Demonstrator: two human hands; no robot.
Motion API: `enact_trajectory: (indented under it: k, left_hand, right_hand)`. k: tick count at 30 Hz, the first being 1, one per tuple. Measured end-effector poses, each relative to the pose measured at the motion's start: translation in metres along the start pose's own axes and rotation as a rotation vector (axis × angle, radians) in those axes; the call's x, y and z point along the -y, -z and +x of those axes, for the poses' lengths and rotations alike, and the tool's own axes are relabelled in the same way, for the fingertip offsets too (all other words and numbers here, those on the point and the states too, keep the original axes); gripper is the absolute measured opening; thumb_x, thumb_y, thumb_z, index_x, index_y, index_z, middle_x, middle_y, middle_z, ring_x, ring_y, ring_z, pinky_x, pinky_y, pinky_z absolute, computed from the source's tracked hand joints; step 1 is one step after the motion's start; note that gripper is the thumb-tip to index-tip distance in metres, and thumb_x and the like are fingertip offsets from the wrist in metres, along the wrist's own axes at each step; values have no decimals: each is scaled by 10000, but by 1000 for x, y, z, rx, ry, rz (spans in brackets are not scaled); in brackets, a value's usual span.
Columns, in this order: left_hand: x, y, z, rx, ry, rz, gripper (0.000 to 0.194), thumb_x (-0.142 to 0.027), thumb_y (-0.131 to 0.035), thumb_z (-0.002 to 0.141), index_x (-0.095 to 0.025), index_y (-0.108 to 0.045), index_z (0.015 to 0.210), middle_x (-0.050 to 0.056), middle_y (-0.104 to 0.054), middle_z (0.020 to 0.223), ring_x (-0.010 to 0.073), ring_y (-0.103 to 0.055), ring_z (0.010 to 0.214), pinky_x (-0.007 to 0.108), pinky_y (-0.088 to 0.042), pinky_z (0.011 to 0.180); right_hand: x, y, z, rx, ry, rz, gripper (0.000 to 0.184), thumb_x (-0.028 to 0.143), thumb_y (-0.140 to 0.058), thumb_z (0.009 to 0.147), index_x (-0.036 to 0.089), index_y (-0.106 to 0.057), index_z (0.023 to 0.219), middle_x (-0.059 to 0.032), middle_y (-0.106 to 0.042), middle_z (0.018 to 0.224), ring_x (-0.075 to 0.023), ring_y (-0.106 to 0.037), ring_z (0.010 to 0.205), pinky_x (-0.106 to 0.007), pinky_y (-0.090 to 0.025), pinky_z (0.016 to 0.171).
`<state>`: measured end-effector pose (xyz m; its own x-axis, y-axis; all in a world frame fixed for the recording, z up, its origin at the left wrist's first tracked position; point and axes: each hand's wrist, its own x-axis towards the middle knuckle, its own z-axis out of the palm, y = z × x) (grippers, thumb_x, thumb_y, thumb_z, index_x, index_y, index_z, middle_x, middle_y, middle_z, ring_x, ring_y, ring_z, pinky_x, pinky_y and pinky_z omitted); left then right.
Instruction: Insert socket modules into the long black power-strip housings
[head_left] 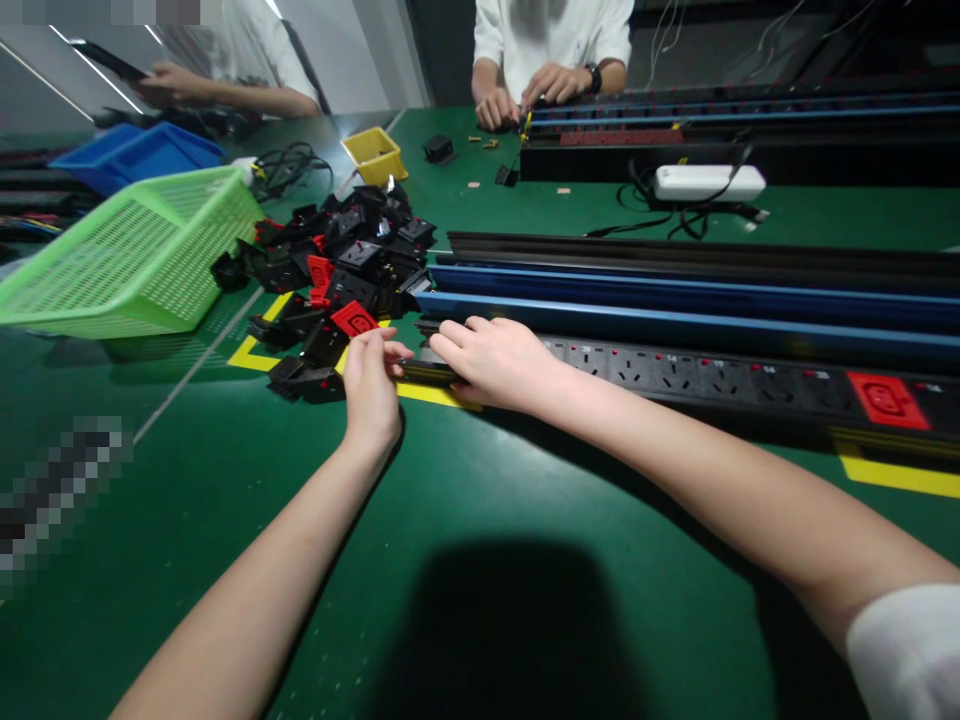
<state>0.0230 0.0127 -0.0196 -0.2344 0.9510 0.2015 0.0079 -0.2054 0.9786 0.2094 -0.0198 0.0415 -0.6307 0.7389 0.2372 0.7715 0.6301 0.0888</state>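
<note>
A long black power strip (675,372) with a row of sockets, one of them red, lies across the table. My right hand (499,365) is closed over its left end, fingers wrapped across the top. Just left of that end, my left hand (371,390) has its fingers curled together by the strip's tip; what they pinch, if anything, is hidden. A red socket module (355,320) shows right beyond the left fingertips. Behind it spreads a heap of black socket modules (360,250) with a few red ones mixed in.
Blue rails (675,315) lie behind the strip. At left stand a green basket (142,250), a blue bin (142,155) and a yellow tray (375,155). A white power strip (709,182) with cables lies farther back. Across the table, a co-worker's hands (536,95) work at another rail.
</note>
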Motion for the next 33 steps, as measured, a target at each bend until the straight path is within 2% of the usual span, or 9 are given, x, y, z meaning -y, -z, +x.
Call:
enact_trajectory:
  k: [25, 28, 33]
  left_hand:
    - [0, 2, 1, 35, 21, 9, 178, -324, -599, 871, -180, -613, 973, -3, -631, 729, 122, -554, 674, 242, -387, 646]
    - [2, 2, 4, 1, 23, 2, 178, -311, -611, 848, -189, -601, 977, 0, -629, 781, 111, -550, 679, 231, -403, 648]
    - [4, 4, 8, -119, -3, 1, 211, -272, -630, 797, -205, -586, 992, 19, -605, 1007, 88, -564, 745, 193, -405, 605]
  right_hand:
    - [5, 9, -1, 49, -86, 38, 201, 268, -514, 967, 162, -649, 1071, -86, -673, 1095, -262, -648, 949, -337, -447, 660]
    - [6, 8, -1, 56, -92, 41, 207, 282, -525, 965, 161, -651, 1075, -96, -671, 1107, -264, -644, 970, -344, -462, 687]
    - [6, 6, -2, 35, -86, 43, 214, 307, -569, 945, 160, -647, 1080, -95, -668, 1115, -268, -642, 986, -348, -482, 719]
